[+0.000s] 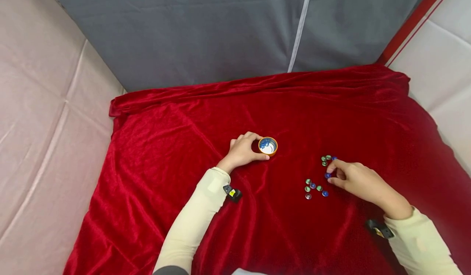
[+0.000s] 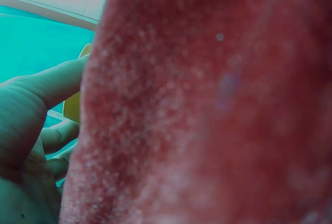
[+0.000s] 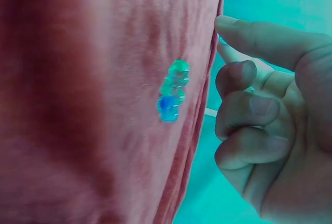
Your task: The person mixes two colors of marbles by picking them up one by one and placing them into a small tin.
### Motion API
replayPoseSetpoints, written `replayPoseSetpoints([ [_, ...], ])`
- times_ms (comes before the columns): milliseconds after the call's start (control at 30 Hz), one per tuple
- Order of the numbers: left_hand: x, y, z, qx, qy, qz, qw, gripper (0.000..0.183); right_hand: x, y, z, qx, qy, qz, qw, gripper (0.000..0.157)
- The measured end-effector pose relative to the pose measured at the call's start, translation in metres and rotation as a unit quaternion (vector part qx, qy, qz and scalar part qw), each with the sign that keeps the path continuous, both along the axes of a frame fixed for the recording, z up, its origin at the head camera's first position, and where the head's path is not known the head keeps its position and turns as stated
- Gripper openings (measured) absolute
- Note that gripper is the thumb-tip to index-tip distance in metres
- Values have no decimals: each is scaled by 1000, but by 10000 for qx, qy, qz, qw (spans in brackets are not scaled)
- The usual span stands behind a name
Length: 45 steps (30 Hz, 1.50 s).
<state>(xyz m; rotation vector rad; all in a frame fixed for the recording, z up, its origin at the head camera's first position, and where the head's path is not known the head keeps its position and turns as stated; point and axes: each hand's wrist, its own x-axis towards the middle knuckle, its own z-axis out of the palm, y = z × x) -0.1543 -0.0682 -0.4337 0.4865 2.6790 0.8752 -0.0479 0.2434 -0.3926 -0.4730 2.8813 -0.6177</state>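
As seen in the head view with twelve o'clock at the far edge, a small round cup with an orange rim and white floor [image 1: 276,148] stands on crushed red velvet cloth [image 1: 165,144], glossy blue glass beads [image 1: 265,143] at its eleven o'clock. The left hand [image 1: 243,149], at nine o'clock, grips the cup, thumb and fingers parted by its width. The right hand [image 1: 358,181] pinches a shiny, rounded blue glass bead [image 1: 328,176] between nearly closed thumb and forefinger, the cup at its ten o'clock. Translucent green and blue beads [image 1: 319,188] lie in clusters at the pinched bead's twelve and eight o'clock.
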Motion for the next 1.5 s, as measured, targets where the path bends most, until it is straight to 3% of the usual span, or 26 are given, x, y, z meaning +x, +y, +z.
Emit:
replayPoseSetpoints([
  [300,2,2,0,20,-16,-9,10000,63,-13,-12,15,79,168,127,9997,15],
  [700,2,1,-1,-30,-16,16,10000,63,-40,-44,32,128,33,283,9995,11],
  [1133,2,-2,-3,-25,-96,10,10000,65,-64,-80,38,23,-198,562,9982,15],
  [1500,2,-4,-4,18,-75,14,10000,63,-80,-104,29,148,-332,630,9974,17],
])
